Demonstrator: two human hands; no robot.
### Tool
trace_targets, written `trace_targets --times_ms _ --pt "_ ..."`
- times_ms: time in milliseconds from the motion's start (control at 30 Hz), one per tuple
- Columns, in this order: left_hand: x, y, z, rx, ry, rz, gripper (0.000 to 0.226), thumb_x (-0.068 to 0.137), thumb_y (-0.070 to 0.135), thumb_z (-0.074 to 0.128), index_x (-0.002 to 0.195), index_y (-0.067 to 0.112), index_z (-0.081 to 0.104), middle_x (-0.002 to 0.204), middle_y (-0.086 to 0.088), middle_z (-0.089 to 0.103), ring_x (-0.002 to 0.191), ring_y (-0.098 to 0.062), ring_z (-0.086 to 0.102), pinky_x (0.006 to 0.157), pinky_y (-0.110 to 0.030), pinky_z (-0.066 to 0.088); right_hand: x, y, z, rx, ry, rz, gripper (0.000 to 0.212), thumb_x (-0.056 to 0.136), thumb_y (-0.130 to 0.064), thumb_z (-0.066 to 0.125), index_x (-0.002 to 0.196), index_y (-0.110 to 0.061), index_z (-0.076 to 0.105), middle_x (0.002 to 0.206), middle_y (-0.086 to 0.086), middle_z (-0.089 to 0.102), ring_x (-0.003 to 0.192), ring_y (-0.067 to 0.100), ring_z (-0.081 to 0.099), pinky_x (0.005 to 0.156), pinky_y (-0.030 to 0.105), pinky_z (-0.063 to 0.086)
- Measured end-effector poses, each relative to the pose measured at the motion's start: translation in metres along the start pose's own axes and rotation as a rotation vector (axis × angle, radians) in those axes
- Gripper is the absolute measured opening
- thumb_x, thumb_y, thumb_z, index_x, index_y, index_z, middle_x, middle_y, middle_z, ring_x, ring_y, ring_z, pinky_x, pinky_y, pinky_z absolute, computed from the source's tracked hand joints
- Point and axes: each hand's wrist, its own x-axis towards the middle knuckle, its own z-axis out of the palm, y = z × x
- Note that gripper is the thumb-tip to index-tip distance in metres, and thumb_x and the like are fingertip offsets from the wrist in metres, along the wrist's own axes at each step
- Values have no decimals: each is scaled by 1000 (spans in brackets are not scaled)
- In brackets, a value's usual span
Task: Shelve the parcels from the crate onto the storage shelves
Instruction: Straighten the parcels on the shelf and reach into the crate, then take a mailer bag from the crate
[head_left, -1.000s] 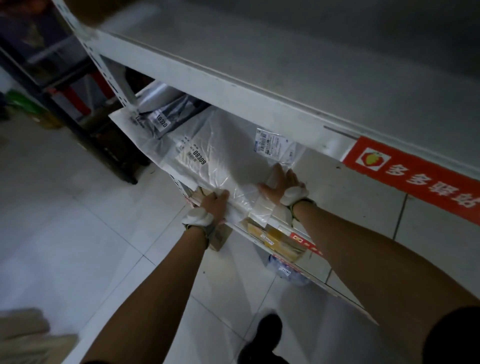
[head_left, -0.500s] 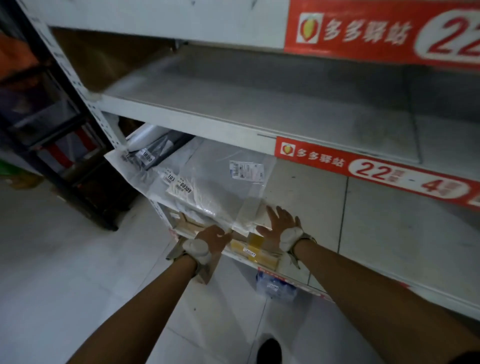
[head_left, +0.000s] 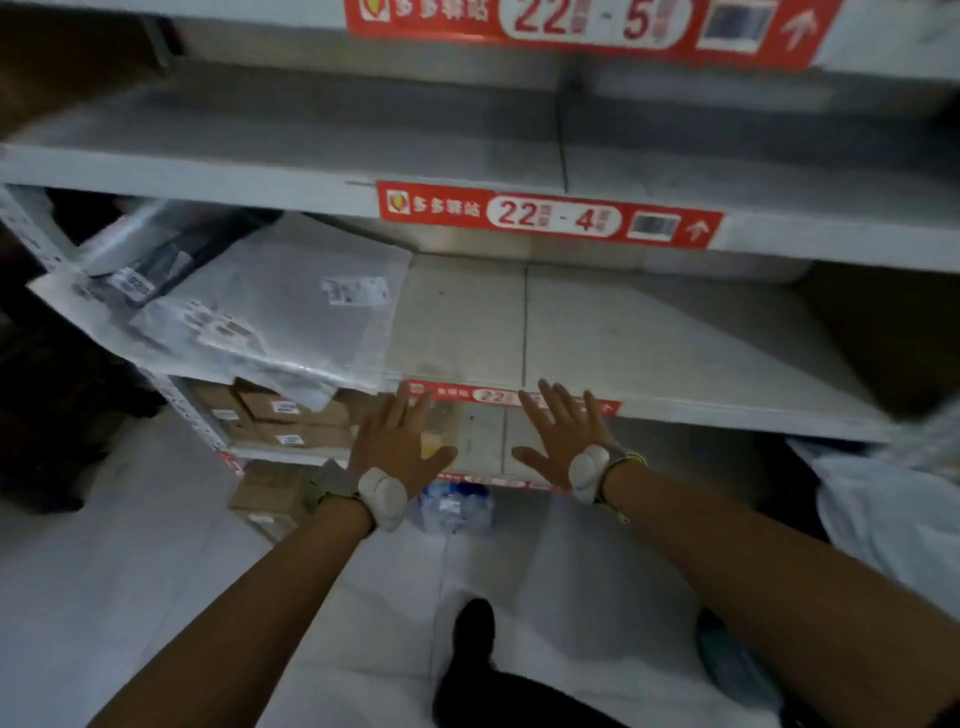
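Seemingly shelved: large flat translucent plastic parcel (head_left: 291, 306) at the left of the grey metal shelf (head_left: 649, 343), overhanging its edge; holds nothing in left hand (head_left: 395, 447) or right hand (head_left: 563, 441), fingers splayed; cannot see the crate, so remainder unknown.

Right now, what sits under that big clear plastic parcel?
The shelf board it overhangs, and cardboard boxes on the shelf below. Anything pressed beneath the parcel itself is covered.

The left hand (head_left: 395, 447) and right hand (head_left: 563, 441) have let go of the plastic parcel (head_left: 291, 317) and drawn back
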Motion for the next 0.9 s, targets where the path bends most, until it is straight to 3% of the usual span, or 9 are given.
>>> trace_targets --times_ms 133,300,567,733,900 --pt "-8 44 27 -8 -49 128 104 73 84 26 157 24 18 163 -8 19 146 -36 26 114 -56 28 -60 49 8 -23 14 109 87 91 -74 22 157 -28 -10 166 5 -9 153 27 -7 122 55 -2" --pt "-6 120 40 -48 -160 251 106 69 87 17 157 30 3 166 -5 1 152 -29 5 121 -51 15 -128 126 17 -39 -17 289 83 93 -72 27 159 -27 5 166 6 -1 153 27 2 121 59 3" --pt "22 234 68 -20 -233 365 96 82 73 44 158 25 9 166 -2 1 152 -27 8 121 -48 21 -192 235 46 58 -97 507 78 97 -65 31 158 -31 -3 166 3 -7 153 24 -6 120 57 -5" --pt "40 342 105 -6 -388 322 85 91 58 55 157 22 15 166 -5 4 152 -26 6 122 -41 18 -236 320 78 111 -168 577 81 96 -65 34 158 -28 -2 166 5 -6 153 26 -4 120 58 1" --pt "48 434 152 -26 -572 337 84 89 57 59 155 22 21 162 -3 21 149 -26 20 118 -40 28 -286 398 120 248 -273 706 79 97 -63 35 158 -29 -3 166 2 -7 153 25 -1 121 56 2"
